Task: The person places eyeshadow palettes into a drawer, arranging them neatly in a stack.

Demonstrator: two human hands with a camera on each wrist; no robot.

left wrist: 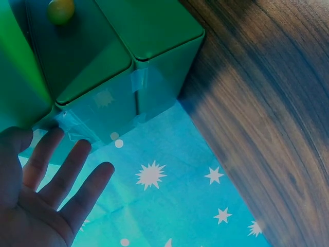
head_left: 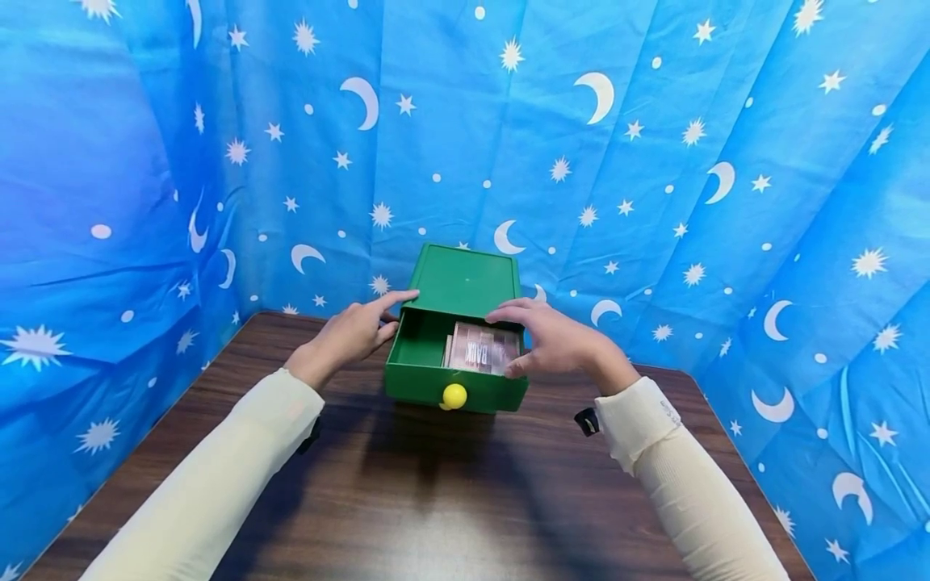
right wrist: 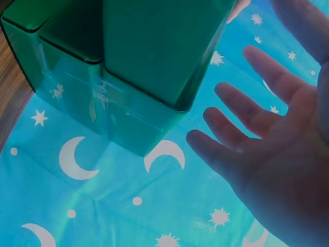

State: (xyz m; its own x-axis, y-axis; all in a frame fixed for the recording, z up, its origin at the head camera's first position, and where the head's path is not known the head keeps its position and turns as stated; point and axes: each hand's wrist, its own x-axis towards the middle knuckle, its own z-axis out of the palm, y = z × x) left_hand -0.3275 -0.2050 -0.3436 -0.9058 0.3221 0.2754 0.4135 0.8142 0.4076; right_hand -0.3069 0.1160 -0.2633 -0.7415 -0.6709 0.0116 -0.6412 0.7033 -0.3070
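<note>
A green drawer box [head_left: 468, 278] stands at the far side of the table, its top drawer [head_left: 414, 381] pulled out toward me. A yellow round knob [head_left: 454, 396] sits on that drawer's front. Inside, toward the right, lies a flat package [head_left: 479, 349] with pale lettering. My left hand [head_left: 352, 332] rests its index fingertip at the box's upper left edge, the other fingers alongside. Over the drawer's right side reaches my right hand [head_left: 559, 339], thumb near the package. The right wrist view shows that hand's fingers [right wrist: 241, 105] spread, holding nothing.
Below the pulled-out drawer are closed green drawers [left wrist: 85, 51], one with a yellow knob [left wrist: 60, 11]; clear tape [left wrist: 74, 126] joins the units. A blue curtain [head_left: 443, 137] with moons and stars hangs behind the dark wooden table [head_left: 450, 500].
</note>
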